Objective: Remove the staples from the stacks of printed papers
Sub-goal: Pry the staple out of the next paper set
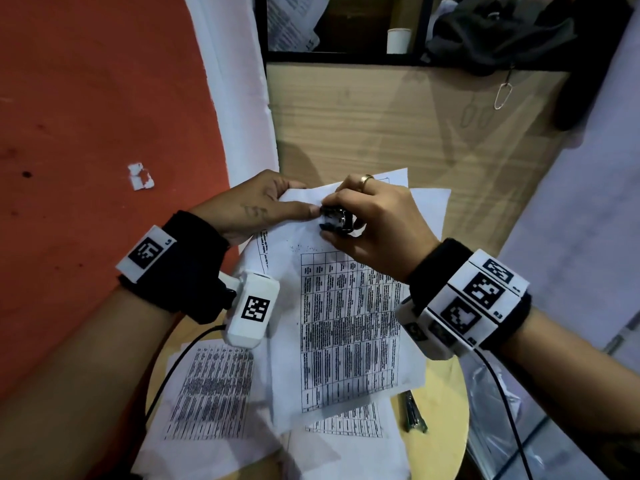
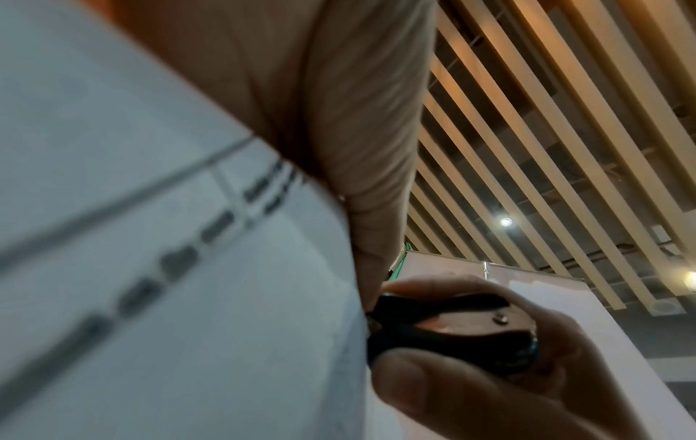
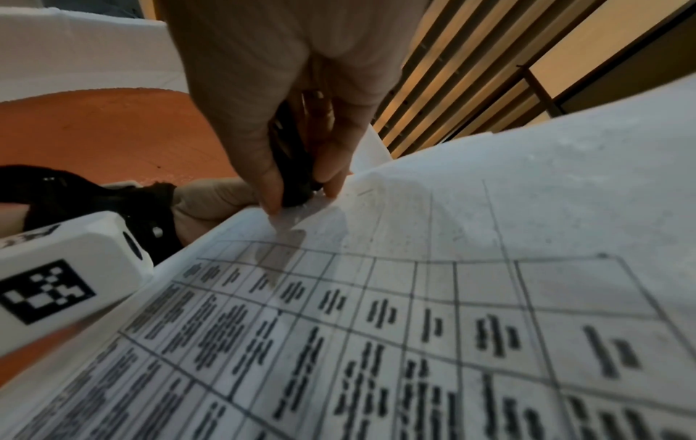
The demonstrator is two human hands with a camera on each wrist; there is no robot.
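Observation:
A stack of printed papers (image 1: 349,334) with a table on top lies lifted over a small round table (image 1: 446,410). My left hand (image 1: 273,202) pinches the stack's far top corner, thumb on top. My right hand (image 1: 363,216) grips a black staple remover (image 1: 337,220) with thumb and fingers, its tip pressed onto the same corner. The right wrist view shows the remover (image 3: 293,166) biting at the paper's edge (image 3: 376,208). In the left wrist view the remover (image 2: 452,327) sits next to the sheet (image 2: 169,238). The staple itself is hidden.
More printed sheets (image 1: 211,393) lie spread underneath. A green-and-metal stapler (image 1: 414,412) rests at the table's right rim. A wooden panel (image 1: 398,119) stands behind, with a paper cup (image 1: 398,39) on a shelf above it. Orange floor (image 1: 86,133) with a paper scrap (image 1: 140,176) lies to the left.

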